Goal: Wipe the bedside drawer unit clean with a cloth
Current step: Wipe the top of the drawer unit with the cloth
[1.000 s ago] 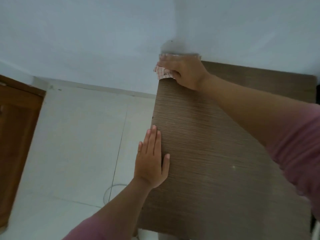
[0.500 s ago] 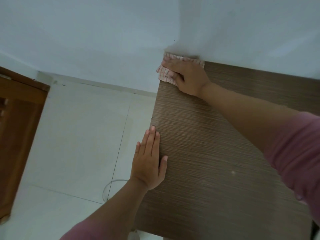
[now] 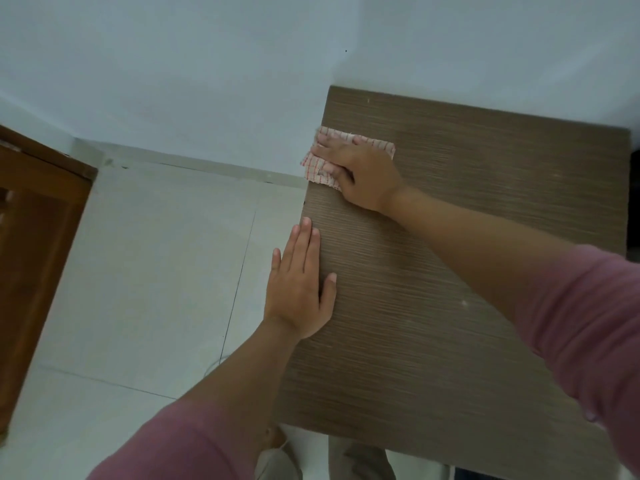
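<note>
**woodgrain_fan:** Cloth location, anyone? Can't spot it right away.

**tidy_tom:** Small pink-and-white checked cloth (image 3: pixel 346 154), flat on the brown wood-grain top of the bedside drawer unit (image 3: pixel 467 271), up by the far left corner, one edge hanging just past the left side. Pinned under the right hand (image 3: pixel 360 174), palm down, fingers spread out fairly straight and pressing on it, not bunching it up.

**woodgrain_fan:** And the other hand?

**tidy_tom:** Left hand (image 3: pixel 301 289) lying flat along the left edge of the same top, fingers straight and together, thumb out on the wood, holding nothing. Well short of the cloth, nearer the camera. Pink sleeves (image 3: pixel 588 341) on both arms.

**woodgrain_fan:** Surroundings?

**tidy_tom:** Pale wall (image 3: pixel 207 81) right behind the unit, light tiled floor (image 3: pixel 156 271) to the left, and a reddish-brown wooden piece (image 3: pixel 34 237) at the far left edge. Can't tell whether door or cabinet.
</note>
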Motion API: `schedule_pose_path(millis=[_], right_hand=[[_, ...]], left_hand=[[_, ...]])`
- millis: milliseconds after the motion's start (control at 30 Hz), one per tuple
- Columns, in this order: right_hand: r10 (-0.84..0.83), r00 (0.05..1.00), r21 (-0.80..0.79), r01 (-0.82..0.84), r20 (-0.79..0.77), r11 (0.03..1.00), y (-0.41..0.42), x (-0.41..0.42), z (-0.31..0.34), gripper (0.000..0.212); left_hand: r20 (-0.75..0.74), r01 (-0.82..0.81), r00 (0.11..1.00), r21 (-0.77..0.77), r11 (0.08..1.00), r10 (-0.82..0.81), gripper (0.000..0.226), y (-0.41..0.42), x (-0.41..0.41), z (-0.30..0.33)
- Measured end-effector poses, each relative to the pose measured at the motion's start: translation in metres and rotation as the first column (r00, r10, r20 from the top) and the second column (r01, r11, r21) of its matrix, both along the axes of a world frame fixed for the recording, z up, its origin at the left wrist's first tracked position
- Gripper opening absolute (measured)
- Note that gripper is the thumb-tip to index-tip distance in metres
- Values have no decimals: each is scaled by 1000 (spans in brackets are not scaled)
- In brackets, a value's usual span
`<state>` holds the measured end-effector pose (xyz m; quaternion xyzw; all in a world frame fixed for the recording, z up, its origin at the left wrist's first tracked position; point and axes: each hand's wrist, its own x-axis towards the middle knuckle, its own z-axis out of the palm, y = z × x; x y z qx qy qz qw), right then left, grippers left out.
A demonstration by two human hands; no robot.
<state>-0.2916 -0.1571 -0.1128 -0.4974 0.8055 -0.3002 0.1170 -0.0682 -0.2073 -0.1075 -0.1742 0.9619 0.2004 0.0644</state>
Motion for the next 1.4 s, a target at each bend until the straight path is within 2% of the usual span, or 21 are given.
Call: schedule_pose_path(millis=[333,567,800,1067,1200,1400], right_hand=[[-51,998,28,52,-32,998,25,79,2,37],[-108,993,71,112,-56,991,42,134,1,40],[-174,983,111,180,-58,977,60,196,2,46],[-208,974,90,216,-92,972,78,256,0,36],[-199,972,65,208,-121,976,88,273,-2,35],[-178,974,18,182,-143,983,103,298,-3,35]], left_hand=[[-46,-33,998,-49,998,31,62,7,24,-2],[-67,87,994,-27,996,-89,58,5,117,-3],[-64,194,978,-42,980,-196,58,-14,166,3],[-79,275,958,-34,961,-277,62,-22,186,1],[-87,345,932,-85,935,-352,60,-29,189,-2],[-2,453,890,-130,882,-457,68,-42,183,-3]])
